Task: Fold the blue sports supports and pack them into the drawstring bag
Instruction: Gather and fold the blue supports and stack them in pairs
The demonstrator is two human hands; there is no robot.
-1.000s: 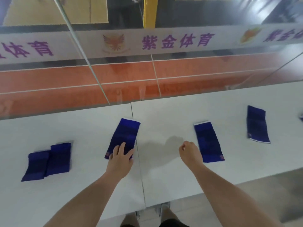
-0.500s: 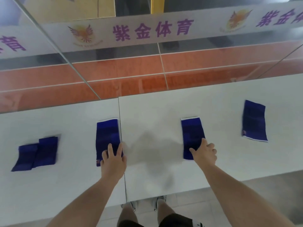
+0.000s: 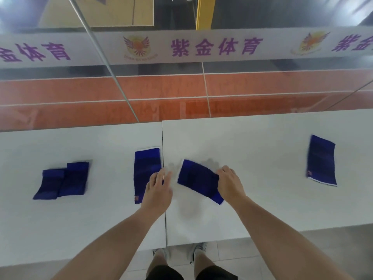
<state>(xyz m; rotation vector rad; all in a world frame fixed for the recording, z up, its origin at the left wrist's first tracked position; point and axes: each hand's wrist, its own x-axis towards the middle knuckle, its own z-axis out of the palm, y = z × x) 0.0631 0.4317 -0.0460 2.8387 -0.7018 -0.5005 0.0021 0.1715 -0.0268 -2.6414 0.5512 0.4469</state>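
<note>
Several blue sports supports lie on the white tables. My right hand (image 3: 229,183) grips one support (image 3: 196,177) by its near right end and holds it slanted, just right of the seam between the tables. My left hand (image 3: 158,189) rests with fingers spread on the lower right part of a flat support (image 3: 146,168) left of the seam. Two folded supports (image 3: 62,180) lie overlapped at the far left. Another flat support (image 3: 322,159) lies far right. No drawstring bag is in view.
Two white tables (image 3: 262,199) meet at a seam (image 3: 164,219) in front of me. A glass wall with a printed banner (image 3: 216,48) stands right behind them, an orange court floor beyond. My feet (image 3: 179,254) show below the near edge.
My right hand has closed on the middle support and pulled it left toward the seam, turning it slanted. My left hand stays on the left support, shifted slightly right.
</note>
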